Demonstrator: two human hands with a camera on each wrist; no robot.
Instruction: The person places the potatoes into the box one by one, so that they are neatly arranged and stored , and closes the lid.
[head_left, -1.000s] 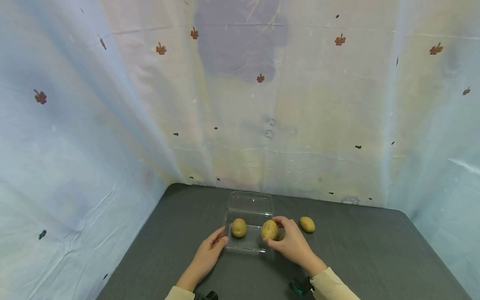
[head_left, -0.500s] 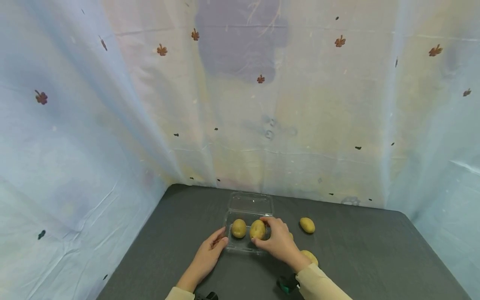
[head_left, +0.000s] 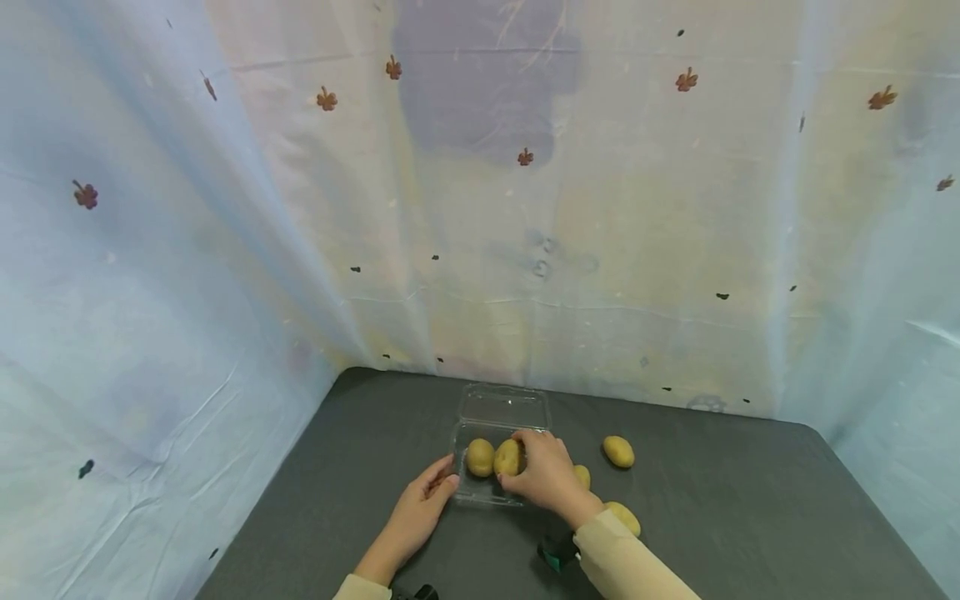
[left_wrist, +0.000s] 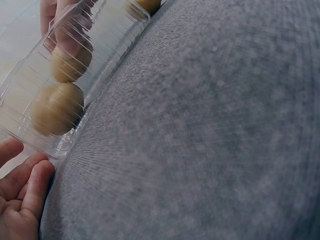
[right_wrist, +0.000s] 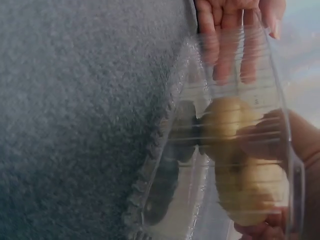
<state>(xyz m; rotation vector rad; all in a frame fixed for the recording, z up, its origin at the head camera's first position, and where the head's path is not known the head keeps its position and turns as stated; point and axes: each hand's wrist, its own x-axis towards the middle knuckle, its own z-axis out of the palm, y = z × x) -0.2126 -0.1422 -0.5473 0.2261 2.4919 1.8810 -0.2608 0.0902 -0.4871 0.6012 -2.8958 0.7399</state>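
A clear plastic clamshell box stands on the dark table with its lid folded back. Inside, toward the left end, lies a yellow-brown potato. My right hand reaches into the box and pinches a second potato between thumb and fingers, right beside the first. In the right wrist view, the two potatoes appear close together through the ribbed wall. My left hand touches the box's left end with extended fingers, seen from outside in the left wrist view.
To the right of the box, potatoes lie loose on the table: one farther back, one partly behind my right hand and one partly behind my right sleeve. A patterned curtain closes off the back and sides.
My right hand has carried its potato leftward inside the box, up to the first potato. Loose potatoes behind that hand have come into sight. My left hand has stayed at the box's left end.
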